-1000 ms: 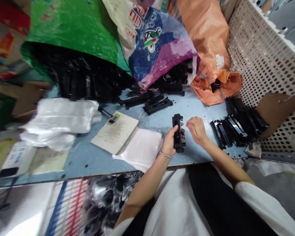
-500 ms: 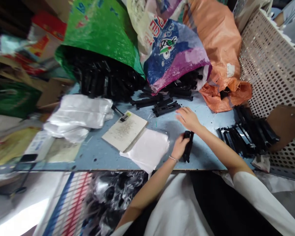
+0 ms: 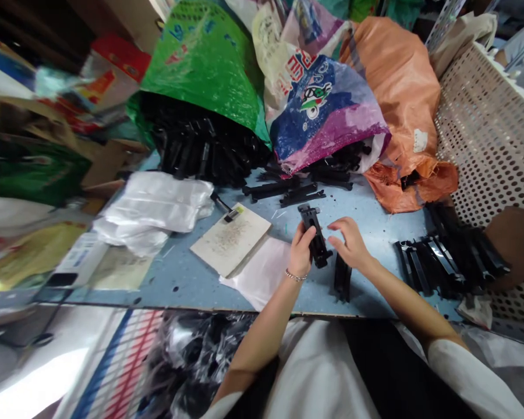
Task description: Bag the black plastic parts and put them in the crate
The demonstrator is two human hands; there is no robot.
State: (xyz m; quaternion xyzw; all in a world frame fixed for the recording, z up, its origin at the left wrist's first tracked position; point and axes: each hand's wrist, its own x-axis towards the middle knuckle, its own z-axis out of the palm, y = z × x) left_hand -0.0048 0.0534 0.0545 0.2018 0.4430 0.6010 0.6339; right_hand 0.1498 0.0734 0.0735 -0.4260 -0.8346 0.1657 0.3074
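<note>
My left hand is closed around a long black plastic part, held tilted above the table with its thumb along the top. Just to its right, my right hand hovers with fingers curved and apart, holding nothing. Below that hand another black plastic part rests on the blue table. Several more loose black parts lie beyond my hands, in front of the bags. Left of my left hand are a stack of thin white sheets and a speckled pale board.
A green sack and a blue-purple sack spill black parts at the back. An orange sack stands beside a perforated crate. A row of black parts lies right; folded white plastic bags lie left.
My left hand has left the black part near the table edge and now holds a raised one. My right hand has drawn back from the loose parts toward me. The camera view has shifted slightly.
</note>
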